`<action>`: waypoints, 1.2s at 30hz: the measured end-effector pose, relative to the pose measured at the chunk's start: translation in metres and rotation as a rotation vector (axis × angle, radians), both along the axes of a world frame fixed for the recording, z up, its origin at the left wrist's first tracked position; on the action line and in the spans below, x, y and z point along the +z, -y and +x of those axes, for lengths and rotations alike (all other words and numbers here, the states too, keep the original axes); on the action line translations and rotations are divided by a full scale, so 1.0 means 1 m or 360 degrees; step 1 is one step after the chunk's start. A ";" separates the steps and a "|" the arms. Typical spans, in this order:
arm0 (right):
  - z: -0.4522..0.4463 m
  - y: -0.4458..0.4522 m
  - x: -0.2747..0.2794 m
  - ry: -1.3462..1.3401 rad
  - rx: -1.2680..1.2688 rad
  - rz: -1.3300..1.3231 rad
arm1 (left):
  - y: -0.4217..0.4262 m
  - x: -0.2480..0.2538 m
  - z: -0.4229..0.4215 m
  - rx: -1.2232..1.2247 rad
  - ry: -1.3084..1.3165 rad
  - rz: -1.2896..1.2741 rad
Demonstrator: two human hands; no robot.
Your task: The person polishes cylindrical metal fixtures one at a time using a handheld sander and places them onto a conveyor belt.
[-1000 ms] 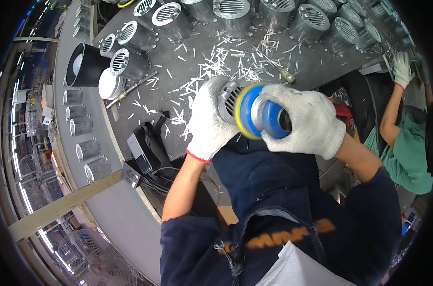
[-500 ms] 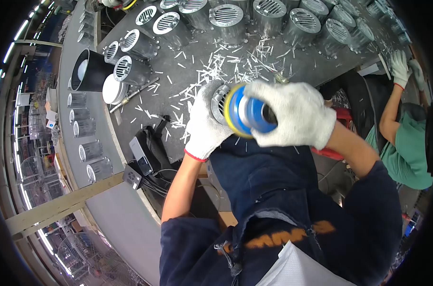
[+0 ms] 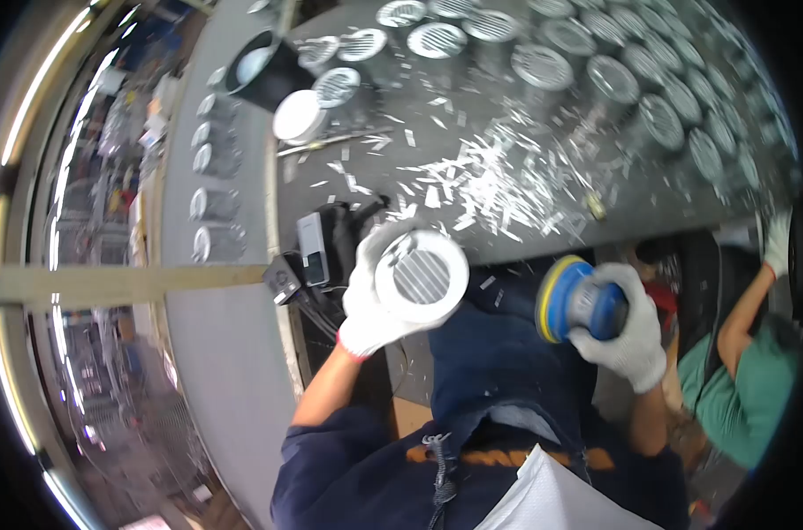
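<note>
My left hand (image 3: 371, 300), in a white knit glove, is wrapped round a metal cylinder with a slotted round face (image 3: 422, 276); the face is turned up toward the camera. In my right hand (image 3: 629, 331), also gloved, is a round blue tool with a yellow-edged disc (image 3: 578, 300). The disc faces left, apart from the cylinder. Thin pale strips (image 3: 498, 181) lie scattered over the dark table (image 3: 392, 190) beyond my hands.
Rows of slotted cylinders (image 3: 543, 67) line the far side. At the far left stand a black container (image 3: 269, 75), white discs (image 3: 299, 117) and a thin rod (image 3: 335, 140). A black device (image 3: 313, 247) with cables lies left. A co-worker's gloved hand (image 3: 777, 243) is at right.
The blue tool in my right hand has moved right and down, away from the cylinder. My left hand has turned the cylinder's face up. The camera view has shifted and rotated.
</note>
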State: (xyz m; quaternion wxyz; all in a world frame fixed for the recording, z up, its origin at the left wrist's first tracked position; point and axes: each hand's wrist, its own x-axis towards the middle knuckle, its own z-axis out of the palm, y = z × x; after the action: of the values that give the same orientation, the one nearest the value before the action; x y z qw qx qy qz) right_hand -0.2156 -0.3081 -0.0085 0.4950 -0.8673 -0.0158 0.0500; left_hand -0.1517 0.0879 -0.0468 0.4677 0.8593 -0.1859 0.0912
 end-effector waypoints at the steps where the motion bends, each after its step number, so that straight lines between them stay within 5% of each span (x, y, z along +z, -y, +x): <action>1: -0.003 0.008 -0.008 0.0152 -0.0001 -0.0101 | -0.018 0.026 -0.011 0.0032 0.0174 0.0241; 2: -0.009 0.015 -0.012 0.0105 -0.0052 -0.0161 | -0.042 0.041 -0.025 0.0095 -0.0033 0.0040; 3: -0.012 0.022 -0.015 0.0068 -0.0081 -0.0161 | -0.067 0.065 -0.039 0.0149 -0.0016 0.0503; 4: -0.018 0.029 -0.021 0.0022 -0.0123 -0.0134 | -0.103 0.047 -0.063 0.0358 -0.0281 0.0097; 5: -0.021 0.034 -0.027 -0.0031 -0.0162 -0.0110 | -0.136 0.048 -0.079 0.0428 -0.0301 0.0380; 7: -0.024 0.037 -0.036 -0.0085 -0.0174 -0.0011 | -0.154 0.071 -0.094 0.0702 -0.0853 -0.0865; 9: -0.016 0.034 -0.042 -0.0155 -0.0201 0.0073 | -0.177 0.057 -0.113 0.1208 -0.0505 -0.0618; 11: -0.011 0.026 -0.044 -0.0197 -0.0153 0.0122 | -0.244 -0.018 -0.129 0.1780 0.0191 -0.0420; 18: 0.015 -0.009 -0.016 -0.0035 0.0125 -0.0075 | -0.290 -0.070 -0.061 0.2439 0.0199 -0.0335; 24: 0.010 -0.019 -0.011 -0.0059 0.0125 -0.0161 | -0.316 -0.068 -0.018 0.2311 0.0245 -0.0357; 27: -0.002 -0.013 -0.025 -0.0082 0.0146 -0.0101 | -0.388 -0.094 -0.034 0.2220 -0.0026 -0.0048; 30: -0.014 -0.016 -0.019 -0.0236 -0.0025 -0.0164 | -0.323 0.010 -0.028 0.2839 0.0173 -0.0214; 31: -0.014 -0.017 -0.016 -0.0287 -0.0005 -0.0171 | -0.315 0.023 -0.030 0.2946 0.0665 -0.0006; 33: -0.010 -0.017 -0.008 -0.0325 -0.0030 -0.0200 | -0.326 0.060 -0.025 0.2507 0.1787 0.0594; 34: -0.006 -0.018 -0.004 -0.0282 0.0051 -0.0272 | -0.295 0.084 -0.012 0.2427 0.1862 0.0456; 35: -0.003 -0.020 0.000 -0.0241 0.0138 -0.0345 | -0.244 0.095 0.015 0.1747 0.1968 -0.0199; 36: 0.000 -0.021 0.001 -0.0213 0.0149 -0.0335 | -0.235 0.095 0.021 0.1740 0.1966 -0.0235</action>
State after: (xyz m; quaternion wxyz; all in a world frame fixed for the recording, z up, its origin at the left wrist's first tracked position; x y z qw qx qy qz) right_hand -0.2159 -0.2871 -0.0076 0.3984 -0.9075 -0.0180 0.1321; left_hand -0.1306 0.3229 0.0478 0.2261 0.5908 0.0411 0.7734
